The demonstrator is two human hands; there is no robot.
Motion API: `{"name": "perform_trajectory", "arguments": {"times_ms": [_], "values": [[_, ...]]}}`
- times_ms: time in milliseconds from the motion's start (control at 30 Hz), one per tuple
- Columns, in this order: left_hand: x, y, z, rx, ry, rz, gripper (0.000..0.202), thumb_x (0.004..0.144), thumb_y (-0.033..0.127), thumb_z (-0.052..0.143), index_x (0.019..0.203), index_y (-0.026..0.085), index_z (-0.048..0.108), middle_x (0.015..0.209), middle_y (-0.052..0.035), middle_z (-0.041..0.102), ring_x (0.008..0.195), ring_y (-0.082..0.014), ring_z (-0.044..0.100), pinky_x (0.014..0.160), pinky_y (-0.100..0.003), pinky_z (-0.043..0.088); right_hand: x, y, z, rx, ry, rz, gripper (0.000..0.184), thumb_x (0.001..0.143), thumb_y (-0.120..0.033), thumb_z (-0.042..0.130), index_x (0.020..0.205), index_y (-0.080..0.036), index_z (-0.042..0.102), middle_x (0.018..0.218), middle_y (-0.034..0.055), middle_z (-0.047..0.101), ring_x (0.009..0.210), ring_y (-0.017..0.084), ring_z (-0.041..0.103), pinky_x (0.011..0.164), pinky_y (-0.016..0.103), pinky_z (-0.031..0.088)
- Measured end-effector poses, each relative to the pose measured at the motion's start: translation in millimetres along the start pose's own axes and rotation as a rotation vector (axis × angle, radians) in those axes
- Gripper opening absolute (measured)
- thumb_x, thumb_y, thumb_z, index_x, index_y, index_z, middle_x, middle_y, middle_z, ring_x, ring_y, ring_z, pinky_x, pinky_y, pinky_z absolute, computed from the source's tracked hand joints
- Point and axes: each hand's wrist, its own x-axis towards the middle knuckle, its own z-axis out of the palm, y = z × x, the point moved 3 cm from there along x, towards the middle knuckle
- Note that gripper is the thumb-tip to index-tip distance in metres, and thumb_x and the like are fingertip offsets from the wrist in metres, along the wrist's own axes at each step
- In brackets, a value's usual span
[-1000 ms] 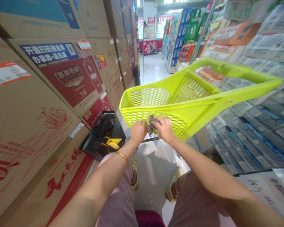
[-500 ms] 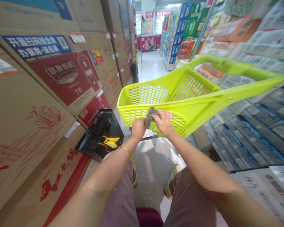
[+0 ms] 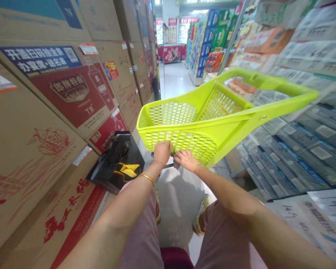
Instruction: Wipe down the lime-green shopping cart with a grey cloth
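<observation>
A lime-green shopping basket cart (image 3: 168,129) with perforated walls stands in front of me, its long handle reaching to the right. At its lower near side, both my hands are on a crumpled grey rag (image 3: 177,163). My left hand (image 3: 162,152) is closed in a fist at the rag's left end, against the basket wall. My right hand (image 3: 186,160) is closed over the rag just to the right, fingers curled at the basket's bottom edge. Most of the rag is hidden by the fingers.
Stacked cartons (image 3: 72,89) wall the left side. A black gift bag (image 3: 114,164) stands on the floor beside my left leg. Packaged goods (image 3: 294,149) are piled at right. An aisle floor (image 3: 175,78) runs ahead past shelves of boxes (image 3: 204,45).
My right hand and the rag have moved down and left along the basket to its bottom edge. My left hand has shifted slightly. The view has turned slightly right.
</observation>
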Motion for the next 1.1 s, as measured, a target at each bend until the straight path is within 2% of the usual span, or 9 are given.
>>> {"name": "perform_trajectory", "arguments": {"times_ms": [133, 267, 367, 433, 533, 633, 833, 1100], "values": [[0, 0, -0.8, 0.001, -0.011, -0.006, 0.031, 0.092, 0.031, 0.036, 0.081, 0.016, 0.062, 0.081, -0.0094, 0.066, 0.081, -0.0201, 0.059, 0.073, -0.031, 0.036, 8, 7, -13, -0.005, 0.077, 0.052, 0.021, 0.091, -0.025, 0.043, 0.098, -0.026, 0.063, 0.108, 0.0047, 0.059, 0.095, 0.018, 0.042, 0.08, 0.032, 0.027], [0, 3, -3.2, -0.011, -0.033, -0.013, 0.026, 0.09, 0.028, 0.04, 0.083, 0.016, 0.062, 0.083, -0.0094, 0.066, 0.084, -0.0207, 0.059, 0.073, -0.031, 0.037, 26, 23, -41, -0.046, 0.25, 0.198, 0.021, 0.089, -0.026, 0.045, 0.098, -0.028, 0.064, 0.108, 0.0048, 0.058, 0.098, 0.019, 0.04, 0.083, 0.033, 0.027], [-1, 4, -4.1, 0.006, -0.048, -0.03, 0.023, 0.088, 0.023, 0.042, 0.086, 0.015, 0.063, 0.084, -0.0103, 0.066, 0.086, -0.0211, 0.059, 0.074, -0.031, 0.038, 35, 34, -58, -0.054, 0.375, 0.364, 0.022, 0.088, -0.023, 0.046, 0.099, -0.029, 0.064, 0.11, 0.0058, 0.056, 0.101, 0.02, 0.038, 0.086, 0.035, 0.026], [-1, 5, -3.7, 0.018, -0.057, -0.034, 0.023, 0.087, 0.022, 0.042, 0.086, 0.014, 0.064, 0.084, -0.0108, 0.066, 0.086, -0.0212, 0.059, 0.074, -0.031, 0.038, 38, 38, -62, -0.064, 0.433, 0.447, 0.023, 0.088, -0.022, 0.045, 0.098, -0.029, 0.065, 0.11, 0.0058, 0.055, 0.102, 0.02, 0.037, 0.088, 0.036, 0.026], [-1, 6, -2.6, 0.016, -0.066, -0.027, 0.022, 0.085, 0.02, 0.044, 0.084, 0.015, 0.065, 0.086, -0.0104, 0.066, 0.086, -0.0209, 0.059, 0.075, -0.031, 0.039, 38, 37, -59, -0.088, 0.475, 0.439, 0.023, 0.088, -0.022, 0.046, 0.096, -0.03, 0.065, 0.108, 0.0048, 0.055, 0.101, 0.019, 0.038, 0.087, 0.035, 0.026], [-1, 5, -2.7, 0.023, -0.056, -0.028, 0.018, 0.082, 0.016, 0.046, 0.086, 0.016, 0.063, 0.087, -0.0091, 0.066, 0.087, -0.0205, 0.059, 0.076, -0.03, 0.039, 35, 32, -46, -0.076, 0.423, 0.369, 0.02, 0.087, -0.025, 0.048, 0.095, -0.032, 0.066, 0.105, 0.0036, 0.057, 0.098, 0.018, 0.039, 0.085, 0.034, 0.026], [0, 6, -6.6, 0.08, -0.052, -0.048, 0.021, 0.086, 0.021, 0.042, 0.086, 0.016, 0.062, 0.086, -0.0088, 0.066, 0.085, -0.0202, 0.059, 0.074, -0.03, 0.04, 20, 21, -19, 0.022, 0.197, 0.264, 0.023, 0.091, -0.029, 0.043, 0.1, -0.032, 0.064, 0.108, 0.0033, 0.059, 0.1, 0.019, 0.041, 0.083, 0.033, 0.026], [-1, 10, -10.6, 0.093, -0.049, -0.064, 0.033, 0.092, 0.029, 0.033, 0.084, 0.015, 0.062, 0.086, -0.0098, 0.067, 0.085, -0.0195, 0.06, 0.074, -0.03, 0.039, -1, 1, -2, 0.066, -0.049, 0.039, 0.019, 0.09, -0.025, 0.044, 0.097, -0.026, 0.062, 0.112, 0.0043, 0.057, 0.097, 0.019, 0.041, 0.079, 0.032, 0.028]]}}
